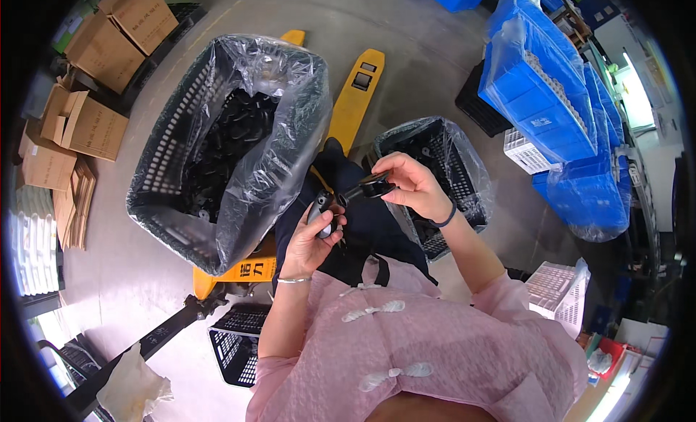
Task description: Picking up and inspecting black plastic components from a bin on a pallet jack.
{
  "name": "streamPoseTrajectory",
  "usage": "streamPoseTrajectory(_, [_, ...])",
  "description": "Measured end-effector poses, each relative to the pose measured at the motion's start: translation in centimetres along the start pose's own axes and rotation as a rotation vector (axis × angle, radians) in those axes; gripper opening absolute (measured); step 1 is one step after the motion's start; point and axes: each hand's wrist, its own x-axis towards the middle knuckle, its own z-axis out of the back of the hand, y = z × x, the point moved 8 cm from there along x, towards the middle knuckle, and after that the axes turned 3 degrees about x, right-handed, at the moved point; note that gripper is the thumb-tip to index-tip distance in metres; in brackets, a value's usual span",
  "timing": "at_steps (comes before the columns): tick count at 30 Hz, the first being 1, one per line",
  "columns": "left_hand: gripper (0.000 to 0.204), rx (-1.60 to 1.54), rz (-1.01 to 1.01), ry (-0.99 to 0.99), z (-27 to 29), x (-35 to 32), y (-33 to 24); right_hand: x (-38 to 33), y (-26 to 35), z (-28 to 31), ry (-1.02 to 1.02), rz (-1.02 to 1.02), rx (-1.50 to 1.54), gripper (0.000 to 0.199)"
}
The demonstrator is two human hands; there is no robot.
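My left hand (313, 237) grips a small dark grey plastic part (320, 207) in front of my lap. My right hand (411, 181) pinches a black rounded plastic part (371, 186) and holds it against the grey one, so the two pieces touch. A large black crate (163, 150) lined with a clear plastic bag sits to my left, full of black parts. A smaller black crate (464, 186), also bag-lined, stands to my right, just behind my right hand.
A yellow pallet jack (353, 96) lies under the big crate, its handle running toward the lower left. Cardboard boxes (109, 48) stack at the far left. Blue bins (540, 81) wrapped in plastic stand at the right, with white crates (558, 291) nearby.
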Motion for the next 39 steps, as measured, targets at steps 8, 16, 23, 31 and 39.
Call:
streamPoseTrajectory(8, [0.025,0.024,-0.053,-0.053,0.5,-0.1,0.1,-4.4,-0.2,6.9,-0.333,-0.042,-0.082,0.033])
streamPoseTrajectory(16, [0.068,0.122,0.075,0.044,-2.6,2.0,1.2,-3.0,4.4,1.2,-0.158,0.183,-1.217,0.047])
streamPoseTrajectory(23, [0.072,0.074,0.279,0.245,-0.5,0.0,3.5,-2.5,-3.8,-4.1,0.197,0.183,-0.956,0.040])
streamPoseTrajectory(31, [0.058,0.208,0.076,0.193,-0.8,0.1,0.2,-2.0,-1.4,2.7,-0.329,-0.253,0.369,0.025])
streamPoseTrajectory(39, [0.049,0.228,0.119,0.158,-0.5,0.4,0.8,-1.6,-0.1,3.5,-0.419,-0.160,0.171,0.037])
